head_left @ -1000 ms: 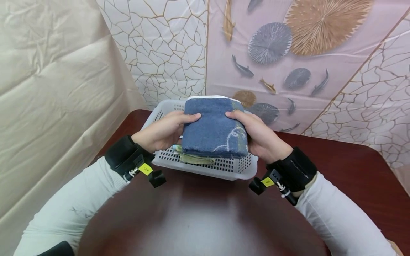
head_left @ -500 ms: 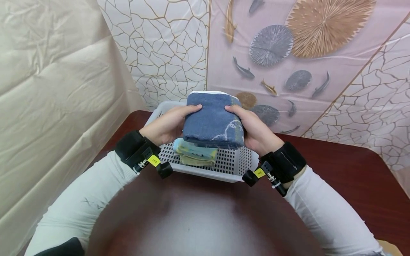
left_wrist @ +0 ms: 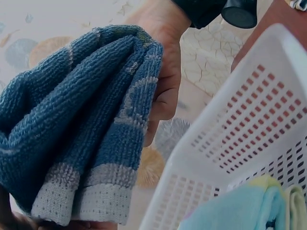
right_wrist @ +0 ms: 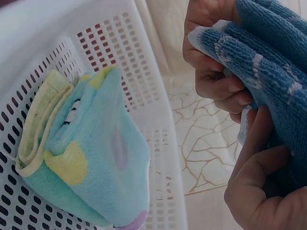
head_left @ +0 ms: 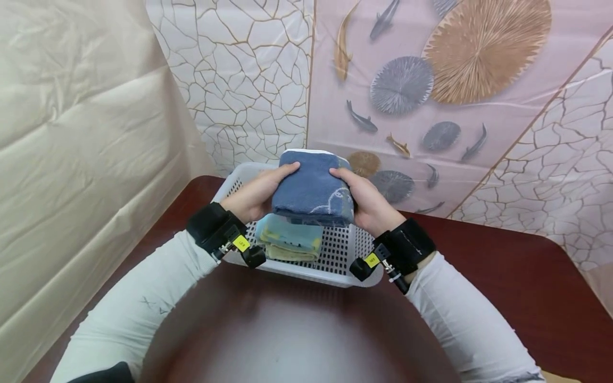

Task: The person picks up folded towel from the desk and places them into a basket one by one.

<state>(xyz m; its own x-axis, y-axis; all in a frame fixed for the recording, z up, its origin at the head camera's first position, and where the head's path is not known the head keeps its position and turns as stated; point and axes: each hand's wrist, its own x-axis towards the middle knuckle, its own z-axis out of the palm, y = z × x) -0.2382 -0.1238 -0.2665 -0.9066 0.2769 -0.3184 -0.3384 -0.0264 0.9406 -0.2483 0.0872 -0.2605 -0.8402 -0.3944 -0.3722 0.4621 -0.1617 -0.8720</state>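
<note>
A folded blue towel (head_left: 311, 186) with a pale line pattern and white edge is held up above a white plastic basket (head_left: 306, 272). My left hand (head_left: 261, 192) grips its left side, thumb on top and fingers curled beneath. On the opposite side my right hand (head_left: 371, 205) grips it the same way. The towel's folded layers (left_wrist: 105, 120) fan apart in the left wrist view. Inside the basket lies a light blue and yellow folded towel (right_wrist: 96, 148), partly hidden in the head view by the blue one.
The basket stands on a dark red-brown table (head_left: 503, 271) near its back edge. Behind rises a patterned wall covering (head_left: 254, 80) with cracked lines and fish. A cream cloth sheet (head_left: 86, 133) hangs at the left.
Both hands have drawn the blue towel back slightly from over the basket, and the light blue and yellow towel shows more. The head view has tilted up a little.
</note>
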